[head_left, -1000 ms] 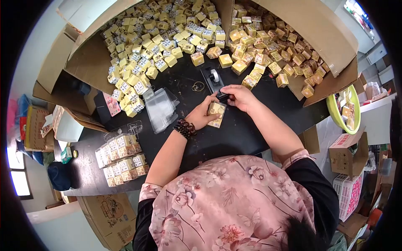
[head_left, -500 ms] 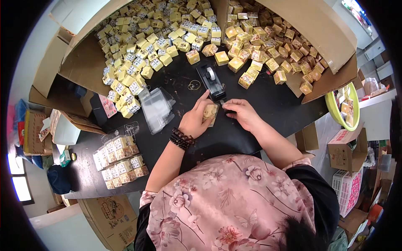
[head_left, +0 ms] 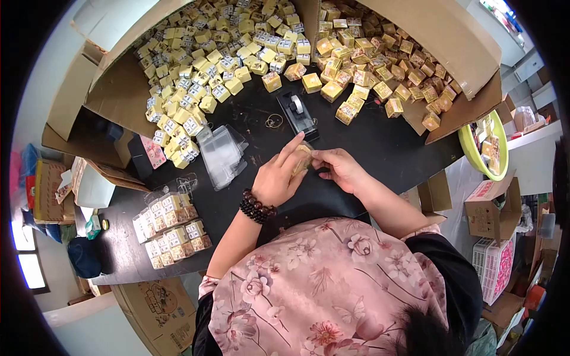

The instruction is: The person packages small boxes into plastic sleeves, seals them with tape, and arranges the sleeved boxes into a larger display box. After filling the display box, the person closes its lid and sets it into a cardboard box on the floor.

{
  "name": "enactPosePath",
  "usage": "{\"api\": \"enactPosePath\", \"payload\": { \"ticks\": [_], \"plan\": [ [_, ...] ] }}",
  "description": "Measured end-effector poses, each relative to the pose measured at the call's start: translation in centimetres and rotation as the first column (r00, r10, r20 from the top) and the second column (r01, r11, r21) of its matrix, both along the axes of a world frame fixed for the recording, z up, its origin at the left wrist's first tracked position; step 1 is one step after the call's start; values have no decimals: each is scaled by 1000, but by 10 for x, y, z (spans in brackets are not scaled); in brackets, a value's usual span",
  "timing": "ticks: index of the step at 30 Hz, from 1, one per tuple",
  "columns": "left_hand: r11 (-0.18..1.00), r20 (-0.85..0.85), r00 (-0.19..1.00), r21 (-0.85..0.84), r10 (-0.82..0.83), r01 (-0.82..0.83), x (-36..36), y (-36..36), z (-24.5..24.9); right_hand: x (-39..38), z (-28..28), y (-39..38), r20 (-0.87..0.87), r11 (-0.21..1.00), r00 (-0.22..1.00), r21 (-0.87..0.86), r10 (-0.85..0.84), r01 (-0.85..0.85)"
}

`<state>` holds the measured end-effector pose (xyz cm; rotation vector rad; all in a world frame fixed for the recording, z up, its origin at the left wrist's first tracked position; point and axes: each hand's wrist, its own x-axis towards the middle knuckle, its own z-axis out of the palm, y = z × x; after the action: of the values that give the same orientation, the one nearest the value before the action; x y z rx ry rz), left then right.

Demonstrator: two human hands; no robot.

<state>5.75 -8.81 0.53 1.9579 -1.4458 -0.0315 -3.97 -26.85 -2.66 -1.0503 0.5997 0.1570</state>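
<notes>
My left hand (head_left: 279, 175) is wrapped round a small yellow box (head_left: 301, 156), which is tilted and mostly covered by the fingers. At the right edge of that box, my right hand (head_left: 341, 169) is closed in a pinch on what looks like a short piece of tape, barely visible at the fingertips. Just beyond both hands stands a black tape dispenser (head_left: 307, 126) with a white roll in it. A stack of clear plastic cases (head_left: 219, 157) lies to the left of my left hand.
Heaps of small yellow-and-white boxes (head_left: 219, 62) and orange-yellow boxes (head_left: 368, 56) spill from cardboard cartons at the back. Packed rows of boxes (head_left: 172, 228) stand at the left. A rubber band (head_left: 274, 121) lies near the dispenser. A green basket (head_left: 502, 148) is at the right.
My right hand has moved from the dispenser's front end to the box's right edge. My left hand has tilted the box and covers more of it.
</notes>
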Motion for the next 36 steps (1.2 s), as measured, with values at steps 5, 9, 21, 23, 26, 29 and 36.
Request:
{"api": "enactPosePath", "payload": {
  "ticks": [5, 9, 21, 23, 26, 29, 36],
  "plan": [
    [988, -512, 858, -148, -43, -39, 1, -6, -22, 3, -25, -1, 349, 366, 900, -899, 262, 242],
    [990, -697, 713, -138, -74, -33, 23, -14, -46, 30, -21, -11, 408, 574, 912, -755, 30, 318],
    [984, -818, 548, -113, -171, 138, 50, -31, -78, 44, -40, -40, 32, 931, 999, -364, -20, 30],
    [982, -795, 576, -143, -190, 127, 49, -31, -80, 44, -72, -43, -35, 914, 999, -406, 11, -24],
    [987, -830, 548, -154, -105, -44, 42, -24, -75, 31, -64, -40, 58, 867, 998, -498, 3, 27],
    [933, -824, 565, -229, -33, -279, 25, -11, -51, 17, -25, -18, 186, 951, 982, -306, 21, 38],
    [826, -814, 580, -314, 19, -468, -8, 7, -13, -4, 11, 41, 248, 870, 957, -492, 152, -11]
  ]
}}
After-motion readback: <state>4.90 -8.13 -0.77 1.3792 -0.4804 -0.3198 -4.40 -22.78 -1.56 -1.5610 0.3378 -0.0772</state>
